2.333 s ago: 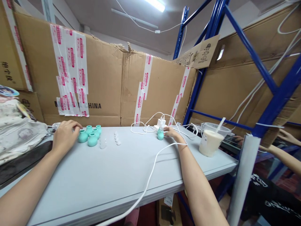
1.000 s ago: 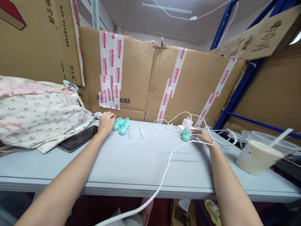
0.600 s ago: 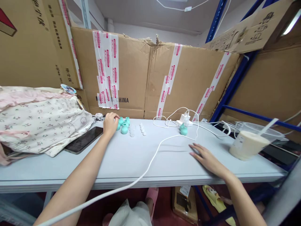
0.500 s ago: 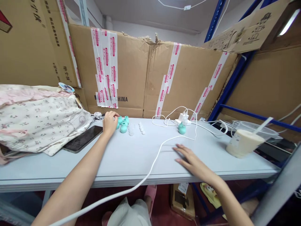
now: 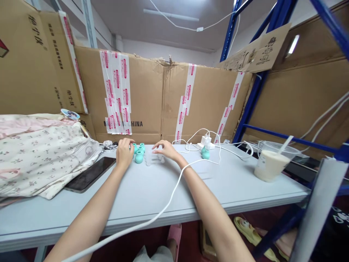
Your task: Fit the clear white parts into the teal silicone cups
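Observation:
Several small teal bottles (image 5: 139, 157) with round bodies stand in a group at the back left of the grey table. My left hand (image 5: 125, 152) rests against the left side of this group, fingers curled; what they hold, if anything, is hidden. Just right of the bottles, small clear pieces (image 5: 148, 159) lie in a row. My right hand (image 5: 164, 149) is over the small white pieces beside them, its thumb and forefinger apart. Farther right, more teal pieces (image 5: 205, 153) stand in front of a white plug.
A black phone (image 5: 89, 174) and a flowered cloth bag (image 5: 46, 153) lie at the left. A white cable (image 5: 174, 194) crosses the front. At the right stands a plastic cup of pale drink (image 5: 269, 165). Cardboard (image 5: 147, 98) walls the back.
My right hand has moved left and forward from the right part of the table to the small pieces. My left hand stays beside the teal bottles. The view has shifted.

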The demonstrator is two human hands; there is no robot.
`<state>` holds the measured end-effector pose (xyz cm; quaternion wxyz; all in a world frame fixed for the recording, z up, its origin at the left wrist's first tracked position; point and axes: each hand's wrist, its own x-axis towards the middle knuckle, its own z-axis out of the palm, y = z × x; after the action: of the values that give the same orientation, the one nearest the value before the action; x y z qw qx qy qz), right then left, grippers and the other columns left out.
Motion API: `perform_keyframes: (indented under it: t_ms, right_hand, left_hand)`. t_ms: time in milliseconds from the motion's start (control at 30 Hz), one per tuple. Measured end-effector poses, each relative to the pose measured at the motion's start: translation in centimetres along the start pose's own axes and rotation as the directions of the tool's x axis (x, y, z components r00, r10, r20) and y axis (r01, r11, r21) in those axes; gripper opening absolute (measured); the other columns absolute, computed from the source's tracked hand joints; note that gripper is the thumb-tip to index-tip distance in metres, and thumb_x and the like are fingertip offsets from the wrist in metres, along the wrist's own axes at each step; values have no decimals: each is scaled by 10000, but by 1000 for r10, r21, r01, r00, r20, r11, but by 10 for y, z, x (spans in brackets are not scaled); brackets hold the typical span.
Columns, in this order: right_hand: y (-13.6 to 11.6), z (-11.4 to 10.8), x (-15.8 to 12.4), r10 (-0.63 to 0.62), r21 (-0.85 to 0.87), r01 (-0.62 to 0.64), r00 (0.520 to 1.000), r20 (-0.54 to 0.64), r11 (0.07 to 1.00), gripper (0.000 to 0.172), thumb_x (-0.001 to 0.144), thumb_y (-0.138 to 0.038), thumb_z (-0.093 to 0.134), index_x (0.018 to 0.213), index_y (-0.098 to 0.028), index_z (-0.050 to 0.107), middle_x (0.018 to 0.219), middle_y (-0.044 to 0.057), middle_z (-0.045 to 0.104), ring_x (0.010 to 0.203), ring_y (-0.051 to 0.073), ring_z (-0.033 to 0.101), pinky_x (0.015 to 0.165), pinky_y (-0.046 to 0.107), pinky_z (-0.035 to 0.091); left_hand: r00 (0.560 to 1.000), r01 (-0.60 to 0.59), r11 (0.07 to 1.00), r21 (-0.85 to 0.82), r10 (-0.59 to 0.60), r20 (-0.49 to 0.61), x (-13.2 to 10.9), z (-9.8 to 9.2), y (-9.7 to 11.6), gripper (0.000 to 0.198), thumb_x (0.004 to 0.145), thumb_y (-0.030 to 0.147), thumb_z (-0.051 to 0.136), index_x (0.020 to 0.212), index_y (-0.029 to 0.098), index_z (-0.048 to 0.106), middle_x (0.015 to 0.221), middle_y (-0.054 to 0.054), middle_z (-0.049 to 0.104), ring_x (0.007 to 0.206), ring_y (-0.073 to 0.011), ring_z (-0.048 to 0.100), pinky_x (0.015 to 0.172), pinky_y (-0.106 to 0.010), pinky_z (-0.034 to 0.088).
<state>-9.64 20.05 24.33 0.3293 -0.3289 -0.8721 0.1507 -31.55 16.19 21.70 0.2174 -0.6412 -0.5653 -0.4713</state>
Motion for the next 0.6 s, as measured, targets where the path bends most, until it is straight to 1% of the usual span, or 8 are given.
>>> perform_keyframes:
  t_ms: [67, 133, 200, 267, 333, 400, 500, 600]
  right_hand:
    - [4, 10, 2, -35, -20, 36, 999, 39, 999, 284, 655, -408, 721, 858, -211, 696, 868, 25, 566, 833, 134, 474, 785, 245, 327]
    - [5, 20, -3, -69, -58, 73, 995, 67, 996, 309, 628, -443, 729, 855, -235, 699, 906, 27, 560, 872, 146, 465, 801, 251, 321]
    - [4, 27, -10, -91, -87, 97, 993, 73, 991, 357, 621, -470, 724, 903, -256, 689, 955, 24, 557, 902, 154, 456, 820, 262, 313]
    - [2, 32, -16, -86, -140, 95, 994, 72, 986, 378, 637, -475, 713, 944, -258, 677, 981, 26, 554, 916, 160, 447, 828, 274, 304]
    - [-1, 35, -18, -68, -202, 82, 995, 77, 976, 357, 661, -462, 701, 948, -254, 673, 999, 30, 550, 932, 168, 437, 819, 284, 298]
    - [-5, 36, -18, -62, -229, 78, 995, 75, 970, 288, 685, -447, 688, 893, -249, 683, 1001, 27, 553, 942, 172, 430, 811, 291, 290]
    - [-8, 35, -14, -66, -167, 70, 997, 27, 983, 201, 737, -426, 651, 802, -240, 692, 964, 18, 573, 912, 160, 445, 806, 288, 290]
    - [-8, 30, -11, -42, -33, 39, 994, -103, 999, 175, 773, -380, 624, 790, -218, 687, 924, 20, 591, 866, 141, 464, 798, 270, 314]
  left_hand:
    - [1000, 5, 1000, 0, -5, 2, 1, 1, -1, 178, 842, 167, 365, 849, 166, 543, 893, -58, 572, 889, -214, 467, 799, -314, 359]
    - [1000, 4, 1000, 2, -4, 4, 1, 1, -1, 177, 843, 168, 366, 847, 167, 543, 893, -57, 571, 889, -213, 466, 802, -314, 359]
    - [1000, -7, 1000, 6, 7, 7, 1, 1, -1, 171, 839, 168, 372, 837, 169, 543, 882, -52, 570, 883, -208, 462, 800, -312, 359]
    - [1000, -27, 1000, 10, 27, 14, 0, 0, 1, 167, 837, 169, 375, 828, 169, 542, 875, -49, 568, 875, -204, 457, 793, -309, 360]
    - [998, -52, 998, 19, 52, 24, 0, -2, 3, 166, 836, 168, 378, 823, 167, 544, 872, -49, 567, 869, -202, 455, 787, -309, 358]
    - [996, -78, 997, 26, 77, 38, 0, -4, 6, 159, 832, 172, 390, 830, 163, 549, 870, -50, 567, 866, -201, 456, 780, -309, 357]
    - [991, -120, 993, -12, 121, 54, 2, -8, 16, 142, 829, 205, 423, 850, 154, 554, 871, -50, 572, 866, -195, 466, 784, -304, 359]
    - [977, -167, 979, -114, 180, 115, 4, -9, 28, 184, 826, 284, 462, 893, 147, 566, 887, -51, 585, 864, -187, 480, 788, -299, 364]
